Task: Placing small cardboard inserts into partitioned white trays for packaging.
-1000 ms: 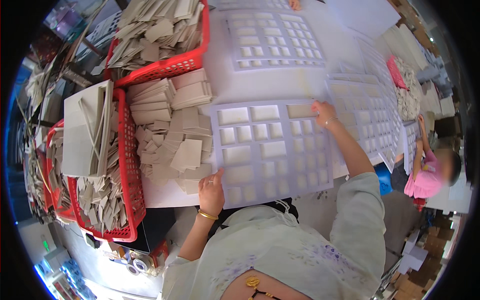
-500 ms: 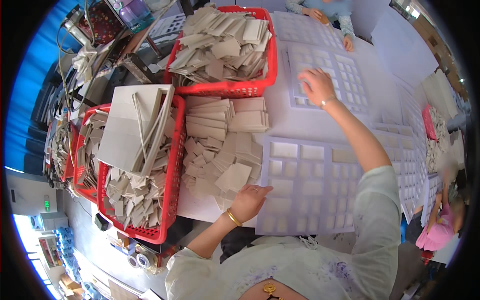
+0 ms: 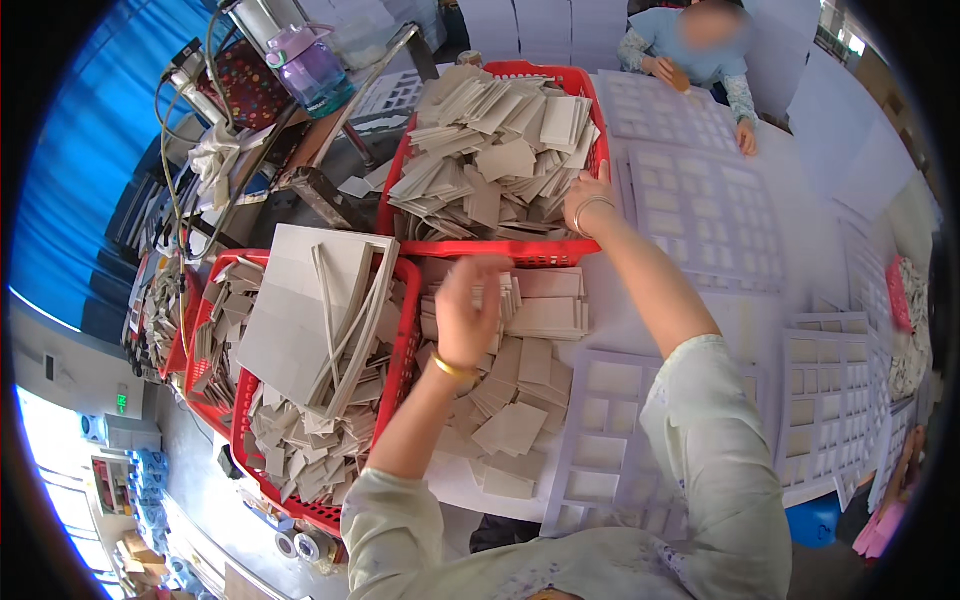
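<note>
My right hand (image 3: 588,203) is at the right side of a red plastic basket (image 3: 480,247) heaped with grey cardboard pieces (image 3: 505,160). Its fingers bend over the basket's rim. My left hand (image 3: 468,312), blurred by motion, hangs just short of the basket's near rim, thumb apart from the fingers and nothing seen in it. Beneath the left hand lie stacks of cardboard rectangles (image 3: 548,303) and loose cardboard pieces (image 3: 510,428). A white panel with rectangular openings (image 3: 612,420) rests in front of me, partly covered by my right arm.
Another red basket (image 3: 400,370) at left holds cardboard bits under large grey boards (image 3: 305,300). More white grid panels (image 3: 710,215) lie at the far right and on the right (image 3: 825,400). Across the table sits a person in a blue top (image 3: 705,50). A purple bottle (image 3: 308,70) stands far left.
My right hand has moved left from the far panel to the basket's right side. My left hand has left the near panel and come forward over the cardboard stacks. The view has shifted.
</note>
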{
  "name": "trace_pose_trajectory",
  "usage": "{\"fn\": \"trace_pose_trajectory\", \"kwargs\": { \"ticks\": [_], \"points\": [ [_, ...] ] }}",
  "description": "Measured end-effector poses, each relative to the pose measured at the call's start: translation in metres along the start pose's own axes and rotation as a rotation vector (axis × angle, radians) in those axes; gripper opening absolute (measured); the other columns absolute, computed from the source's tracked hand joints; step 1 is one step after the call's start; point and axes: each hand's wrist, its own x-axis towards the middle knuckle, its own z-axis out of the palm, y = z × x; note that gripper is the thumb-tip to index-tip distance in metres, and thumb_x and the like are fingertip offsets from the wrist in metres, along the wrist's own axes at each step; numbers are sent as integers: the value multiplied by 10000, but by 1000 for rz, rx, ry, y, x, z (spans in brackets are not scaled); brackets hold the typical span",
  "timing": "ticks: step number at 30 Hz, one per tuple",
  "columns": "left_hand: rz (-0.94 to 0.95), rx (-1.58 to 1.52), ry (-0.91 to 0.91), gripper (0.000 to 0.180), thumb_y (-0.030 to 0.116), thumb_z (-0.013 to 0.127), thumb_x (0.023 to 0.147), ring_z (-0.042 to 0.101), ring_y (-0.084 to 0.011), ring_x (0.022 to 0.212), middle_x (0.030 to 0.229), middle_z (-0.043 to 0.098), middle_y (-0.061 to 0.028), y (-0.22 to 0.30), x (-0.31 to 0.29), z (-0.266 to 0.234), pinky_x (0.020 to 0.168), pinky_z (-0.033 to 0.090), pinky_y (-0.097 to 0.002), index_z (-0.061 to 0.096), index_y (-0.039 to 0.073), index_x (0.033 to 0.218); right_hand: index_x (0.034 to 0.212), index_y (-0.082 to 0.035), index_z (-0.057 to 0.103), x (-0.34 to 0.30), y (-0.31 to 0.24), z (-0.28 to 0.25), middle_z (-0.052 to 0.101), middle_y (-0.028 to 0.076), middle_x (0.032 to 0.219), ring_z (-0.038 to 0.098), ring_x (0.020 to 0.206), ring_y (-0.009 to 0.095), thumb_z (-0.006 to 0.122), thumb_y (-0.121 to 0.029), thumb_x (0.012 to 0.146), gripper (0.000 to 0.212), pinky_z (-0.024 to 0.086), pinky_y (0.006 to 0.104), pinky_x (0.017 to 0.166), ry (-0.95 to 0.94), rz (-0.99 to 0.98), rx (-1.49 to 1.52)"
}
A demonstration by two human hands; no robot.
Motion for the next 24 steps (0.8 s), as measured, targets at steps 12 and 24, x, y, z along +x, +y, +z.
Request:
{"fn": "trace_pose_trajectory", "kwargs": {
  "ticks": [12,24],
  "points": [
    [-225,589,-560,243,281,701,714,622,-259,778,876,651,-86,-113,94,79,702,494,-373,675,108,881,786,-117,662,0,9,36,596,52,886,568,904,229,593,-196,757,109,395,412,810,728,244,690],
    [-507,912,-756,207,247,636,754,624,-280,956,1065,646,-69,-130,108,103,815,502,-416,693,193,945,737,-125,654,1,7,42,594,44,852,578,856,220,594,-185,757,88,391,397,818,843,214,766]
  ]
}}
